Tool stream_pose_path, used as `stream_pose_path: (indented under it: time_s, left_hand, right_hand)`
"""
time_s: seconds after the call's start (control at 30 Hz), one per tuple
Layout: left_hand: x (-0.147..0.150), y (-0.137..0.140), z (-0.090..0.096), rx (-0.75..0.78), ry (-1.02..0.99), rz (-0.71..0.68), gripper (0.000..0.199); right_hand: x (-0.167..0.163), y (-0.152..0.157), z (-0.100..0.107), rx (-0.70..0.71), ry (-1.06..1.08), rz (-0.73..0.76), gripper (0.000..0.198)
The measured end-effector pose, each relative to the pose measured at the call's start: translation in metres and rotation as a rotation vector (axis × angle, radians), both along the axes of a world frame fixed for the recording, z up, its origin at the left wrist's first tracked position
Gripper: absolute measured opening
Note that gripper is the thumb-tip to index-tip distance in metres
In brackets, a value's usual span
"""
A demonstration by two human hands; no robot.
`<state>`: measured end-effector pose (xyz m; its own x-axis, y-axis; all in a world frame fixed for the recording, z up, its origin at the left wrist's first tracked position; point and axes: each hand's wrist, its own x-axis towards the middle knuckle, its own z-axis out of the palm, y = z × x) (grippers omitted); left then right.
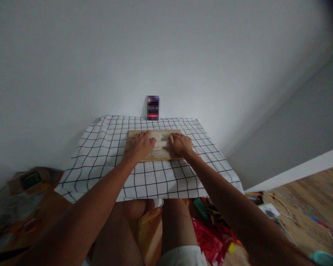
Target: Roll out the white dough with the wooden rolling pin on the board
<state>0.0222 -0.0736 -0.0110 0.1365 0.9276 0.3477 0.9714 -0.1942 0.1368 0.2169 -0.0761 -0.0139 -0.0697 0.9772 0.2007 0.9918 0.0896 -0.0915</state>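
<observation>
A pale rolling pin (162, 144) lies crosswise over a flat, round piece of dough (156, 136) on a floured wooden board (151, 155). My left hand (143, 143) is over the pin's left end, its fingers bent and the thumb pointing toward the middle. Round the right end, my right hand (180, 143) is closed in a fist-like grip. Both ends of the pin are hidden under my hands. Only its middle stretch shows, along with the part of the dough beyond it.
A black-and-white checked cloth (155, 181) covers the table under the board. Against the wall at the back stands an upright phone-like object (152, 108), its face blurred. On the floor to the right are a red plastic bag (208, 236), a white power socket (269, 210) and a teal container (326, 257).
</observation>
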Motion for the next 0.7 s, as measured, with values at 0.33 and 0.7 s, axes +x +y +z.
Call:
stream_pose_path:
  time_s: [0.33,0.7]
  left_hand:
    - [0.0011,-0.0016,0.0041,-0.022,0.015,-0.002,0.043]
    - [0.0024,0.0006,0.0086,-0.092,0.021,-0.004,0.046]
  right_hand:
    - [-0.0013,-0.0059,0.0003,0.026,-0.010,0.001,0.053]
    - [0.0007,0.0002,-0.0028,0.012,-0.008,-0.003,0.056]
